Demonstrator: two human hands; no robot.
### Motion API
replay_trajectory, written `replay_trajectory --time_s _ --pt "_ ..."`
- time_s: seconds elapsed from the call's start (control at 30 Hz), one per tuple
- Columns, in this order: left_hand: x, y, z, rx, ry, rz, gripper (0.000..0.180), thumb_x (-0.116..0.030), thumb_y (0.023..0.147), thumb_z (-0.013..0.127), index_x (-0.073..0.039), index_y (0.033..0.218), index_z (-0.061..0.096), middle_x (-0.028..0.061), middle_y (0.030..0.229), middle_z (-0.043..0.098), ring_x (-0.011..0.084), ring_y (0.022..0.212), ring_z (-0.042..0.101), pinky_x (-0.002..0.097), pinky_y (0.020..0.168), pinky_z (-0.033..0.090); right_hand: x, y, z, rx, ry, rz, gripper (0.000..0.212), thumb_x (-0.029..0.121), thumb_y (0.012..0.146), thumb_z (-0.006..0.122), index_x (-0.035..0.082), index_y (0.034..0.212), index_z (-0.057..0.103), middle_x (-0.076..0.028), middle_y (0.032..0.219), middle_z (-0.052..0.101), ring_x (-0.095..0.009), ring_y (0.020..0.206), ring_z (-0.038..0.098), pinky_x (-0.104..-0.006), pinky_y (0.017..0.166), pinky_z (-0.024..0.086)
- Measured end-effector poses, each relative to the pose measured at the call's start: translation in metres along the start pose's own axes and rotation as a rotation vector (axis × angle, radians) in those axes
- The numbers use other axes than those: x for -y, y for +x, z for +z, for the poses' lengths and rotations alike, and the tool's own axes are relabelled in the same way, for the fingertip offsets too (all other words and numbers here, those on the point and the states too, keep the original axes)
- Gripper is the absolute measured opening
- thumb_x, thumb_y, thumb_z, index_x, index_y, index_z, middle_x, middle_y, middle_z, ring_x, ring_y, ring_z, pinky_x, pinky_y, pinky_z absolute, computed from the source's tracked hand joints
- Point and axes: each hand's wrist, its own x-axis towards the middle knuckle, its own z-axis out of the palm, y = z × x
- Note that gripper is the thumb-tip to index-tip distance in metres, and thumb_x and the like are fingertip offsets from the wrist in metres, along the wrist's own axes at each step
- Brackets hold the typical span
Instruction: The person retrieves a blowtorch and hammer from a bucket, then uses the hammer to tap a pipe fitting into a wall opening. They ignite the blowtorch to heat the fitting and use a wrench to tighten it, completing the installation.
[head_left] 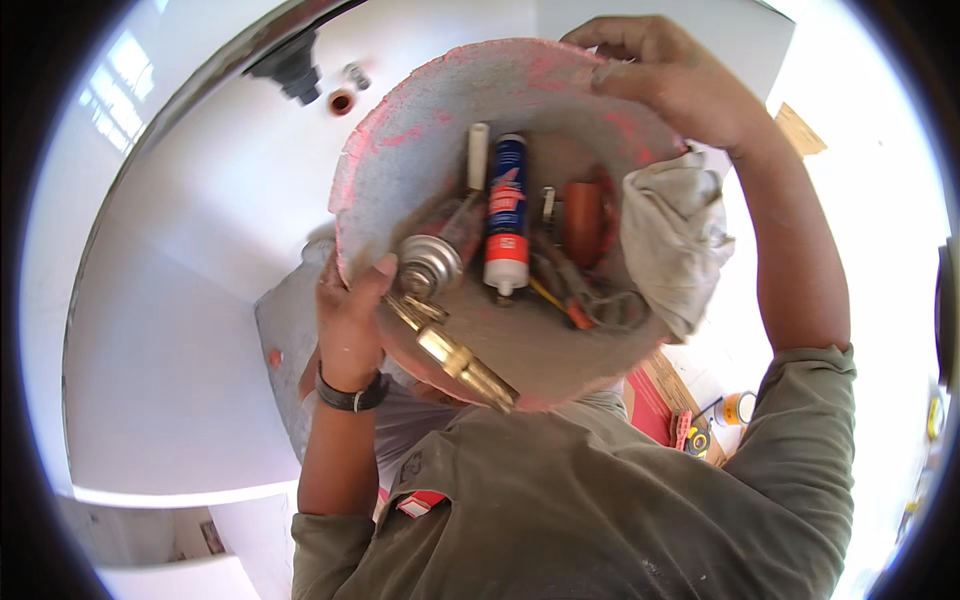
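Between both hands I hold a round, worn bucket (pixel 395 150) with a chipped pink rim and grey inner wall. My left hand (pixel 350 315) grips its left rim, thumb over the edge. At the far right rim, my right hand (pixel 680 85) is closed round the edge. Inside lie a blue and red sealant cartridge (pixel 508 205), a gas torch with a silver canister end (pixel 430 265), a brown-red pipe piece (pixel 583 222) and a tangled tool with a grey handle (pixel 600 300). A brass fitting (pixel 465 365) shows at the near left rim. A pale cloth (pixel 680 235) hangs over the right rim.
On the white surface at the back are a dark drain fitting (pixel 290 68), a small brown ring (pixel 341 102) and a small metal piece (pixel 356 75). Below right lie a tape measure (pixel 698 440), a yellow-and-white tin (pixel 738 408) and red cardboard (pixel 650 400).
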Motion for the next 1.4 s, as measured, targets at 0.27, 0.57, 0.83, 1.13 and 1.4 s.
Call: replay_trajectory --time_s 0.27,0.57,0.83,1.13,1.4 --pt "-0.011 0.01 -0.043 -0.145 0.558 -0.019 0.044 -0.009 0.082 0.065 0.01 0.121 0.06 0.0114 0.11 0.068 0.0172 0.097 0.063 0.0301 0.089 0.049 -0.104 0.034 0.122 0.096 0.233 0.154 0.048 0.013 0.081 0.064 -0.002 0.127 0.061 -0.018 0.106 0.07 -0.023 0.095 0.066 -0.0349 0.086 0.052" --pt "0.006 0.034 -0.03 -0.148 0.511 -0.014 0.044 -0.005 0.081 0.06 0.011 0.122 0.06 0.0122 0.109 0.068 0.0171 0.096 0.064 0.0304 0.087 0.051 -0.134 0.032 0.136 -0.016 0.097 0.115 0.042 0.015 0.084 0.062 0.001 0.123 0.064 -0.023 0.107 0.069 -0.035 0.098 0.068 -0.041 0.089 0.053" --pt "0.002 0.035 -0.025 -0.155 0.47 -0.022 0.044 -0.005 0.081 0.059 0.009 0.123 0.06 0.0123 0.108 0.068 0.0172 0.095 0.064 0.0306 0.086 0.051 -0.047 0.007 0.164 0.345 -0.341 -0.096 0.031 0.015 0.082 0.066 -0.001 0.109 0.067 -0.025 0.107 0.069 -0.04 0.098 0.068 -0.0445 0.085 0.055" --pt "-0.011 0.035 -0.018 -0.099 0.531 -0.102 0.048 -0.005 0.081 0.059 0.01 0.127 0.056 0.0112 0.11 0.067 0.0161 0.095 0.062 0.0299 0.086 0.051 -0.046 -0.011 0.295 0.689 -0.172 0.577 0.057 0.028 0.08 0.076 -0.01 0.119 0.061 -0.025 0.12 0.065 -0.033 0.108 0.068 -0.0405 0.089 0.056" --pt "-0.013 0.034 -0.017 -0.076 0.587 -0.064 0.051 -0.006 0.08 0.06 0.01 0.128 0.055 0.0132 0.111 0.066 0.0178 0.099 0.062 0.0308 0.089 0.05 -0.069 0.028 0.26 0.5 -0.372 0.414 0.03 0.02 0.084 0.068 0.004 0.109 0.072 -0.017 0.117 0.068 -0.03 0.106 0.069 -0.0426 0.081 0.057"
